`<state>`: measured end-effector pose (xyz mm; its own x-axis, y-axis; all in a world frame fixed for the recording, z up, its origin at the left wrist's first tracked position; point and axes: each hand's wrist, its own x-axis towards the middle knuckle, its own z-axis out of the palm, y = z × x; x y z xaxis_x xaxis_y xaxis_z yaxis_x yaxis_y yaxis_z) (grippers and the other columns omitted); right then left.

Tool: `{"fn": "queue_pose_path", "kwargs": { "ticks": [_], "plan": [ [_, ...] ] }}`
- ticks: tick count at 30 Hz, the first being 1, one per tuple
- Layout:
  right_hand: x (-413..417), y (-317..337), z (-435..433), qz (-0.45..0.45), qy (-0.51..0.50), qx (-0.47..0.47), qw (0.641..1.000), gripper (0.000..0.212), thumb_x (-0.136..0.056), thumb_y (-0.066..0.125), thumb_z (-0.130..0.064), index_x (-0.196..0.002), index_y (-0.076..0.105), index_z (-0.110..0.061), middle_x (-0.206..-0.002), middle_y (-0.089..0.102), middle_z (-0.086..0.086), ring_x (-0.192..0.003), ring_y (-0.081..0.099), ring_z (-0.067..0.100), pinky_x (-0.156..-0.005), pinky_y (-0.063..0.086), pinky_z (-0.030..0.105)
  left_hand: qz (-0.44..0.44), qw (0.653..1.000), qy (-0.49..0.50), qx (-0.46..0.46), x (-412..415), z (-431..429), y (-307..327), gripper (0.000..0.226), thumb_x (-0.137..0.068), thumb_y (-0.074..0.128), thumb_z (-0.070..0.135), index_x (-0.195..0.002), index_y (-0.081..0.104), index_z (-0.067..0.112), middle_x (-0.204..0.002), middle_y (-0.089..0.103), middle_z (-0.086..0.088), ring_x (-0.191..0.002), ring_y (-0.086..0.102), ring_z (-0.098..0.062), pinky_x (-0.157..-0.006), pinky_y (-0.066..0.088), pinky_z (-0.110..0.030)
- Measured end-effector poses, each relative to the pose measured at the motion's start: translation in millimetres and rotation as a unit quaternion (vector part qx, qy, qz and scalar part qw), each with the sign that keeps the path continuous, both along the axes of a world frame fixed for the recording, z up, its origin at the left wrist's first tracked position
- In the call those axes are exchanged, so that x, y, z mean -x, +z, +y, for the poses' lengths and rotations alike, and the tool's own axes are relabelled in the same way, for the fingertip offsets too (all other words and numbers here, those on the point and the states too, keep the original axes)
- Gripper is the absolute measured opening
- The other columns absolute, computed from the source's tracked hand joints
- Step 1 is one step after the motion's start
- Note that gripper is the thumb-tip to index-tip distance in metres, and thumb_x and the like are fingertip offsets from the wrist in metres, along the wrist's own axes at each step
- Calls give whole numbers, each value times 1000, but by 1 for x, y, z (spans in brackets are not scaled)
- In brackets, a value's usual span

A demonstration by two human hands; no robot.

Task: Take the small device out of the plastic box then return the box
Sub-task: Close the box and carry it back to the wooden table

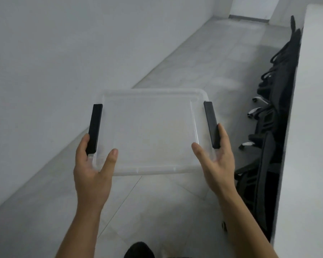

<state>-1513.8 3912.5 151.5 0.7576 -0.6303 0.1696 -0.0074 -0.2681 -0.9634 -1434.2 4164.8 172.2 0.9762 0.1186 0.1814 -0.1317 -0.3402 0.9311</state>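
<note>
Pale tiled floor [175,211] below, white wall left, row of black office chairs [268,127] tucked under white surface [309,127] at right. Left hand [92,170] fingers wrapped on near left corner of clear plastic box [151,131], thumb on lid, fingertips against black left latch [94,128]. Right hand [215,159] mirrors this at black right latch [211,124]. Box held level in air between both hands, lid on, long axis left-right. Small device not visible through lid; cannot tell if inside. Open floor ahead; chairs close on right.
</note>
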Motion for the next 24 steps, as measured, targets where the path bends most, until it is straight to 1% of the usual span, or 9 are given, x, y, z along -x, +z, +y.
{"fn": "queue_pose_path", "kwargs": {
  "ticks": [3, 5, 7, 10, 12, 14, 17, 22, 24],
  "plan": [
    [-59, -5, -31, 7, -25, 5, 1000, 89, -79, 71, -35, -155, 28, -17, -132, 32, -40, -115, 31, -37, -92, 27, -7, 4, 999, -33, 11, -72, -35, -11, 74, -88, 74, 30, -152, 38, 26, -142, 49, 18, -118, 43, 26, -100, 35, -9],
    [-100, -9, -53, 11, -48, 12, 999, 89, -79, 71, -37, -155, 29, -19, -132, 32, -41, -115, 30, -37, -93, 26, -7, 6, 998, -56, 15, -124, -61, -21, 73, -88, 74, 28, -152, 39, 24, -137, 49, 20, -112, 42, 33, -94, 35, 1],
    [-143, -13, -76, 14, -71, 14, 997, 88, -79, 71, -37, -155, 29, -20, -130, 30, -43, -114, 28, -39, -91, 25, -8, 6, 997, -79, 19, -178, -91, -29, 73, -87, 74, 29, -151, 40, 23, -140, 51, 18, -120, 45, 24, -99, 35, -3],
    [-204, -10, -118, 20, -114, 16, 993, 88, -79, 71, -37, -155, 30, -19, -132, 31, -41, -114, 27, -40, -90, 23, -9, 15, 991, -126, 31, -262, -144, -32, 75, -87, 75, 29, -153, 39, 21, -148, 50, 10, -135, 46, 1, -112, 36, -23],
    [-236, -3, -150, 19, -151, 1, 988, 90, -78, 71, -38, -155, 29, -19, -137, 36, -34, -115, 30, -38, -92, 25, -7, 19, 986, -161, 24, -314, -188, -30, 74, -87, 75, 29, -152, 40, 20, -148, 51, 9, -137, 46, -3, -114, 36, -28],
    [-263, 3, -183, 13, -194, -4, 981, 89, -80, 73, -35, -155, 29, -20, -134, 36, -37, -112, 31, -39, -89, 26, -9, 15, 979, -200, 19, -358, -237, -24, 74, -87, 75, 29, -152, 41, 20, -148, 51, 8, -137, 46, -4, -114, 36, -27],
    [-289, 7, -234, 21, -261, -14, 965, 84, -87, 75, -20, -155, 28, -17, -125, 31, -41, -102, 31, -44, -82, 26, -11, 14, 962, -271, 14, -411, -315, -17, 74, -87, 74, 26, -152, 40, 16, -149, 50, 5, -137, 45, -3, -114, 35, -20],
    [-321, -5, -324, 14, -355, -33, 934, 82, -88, 74, -19, -156, 27, -17, -141, 32, -24, -103, 30, -44, -80, 28, -11, 16, 931, -364, 9, -471, -448, -22, 74, -87, 75, 25, -152, 41, 15, -148, 51, 6, -136, 45, 1, -111, 34, -13],
    [-340, -16, -370, 12, -375, -27, 926, 85, -85, 75, -28, -156, 28, -20, -145, 34, -20, -107, 32, -42, -82, 30, -10, 17, 924, -382, 9, -494, -505, -31, 73, -87, 75, 24, -151, 41, 15, -148, 51, 6, -135, 45, 2, -111, 34, -15]
  ]
}}
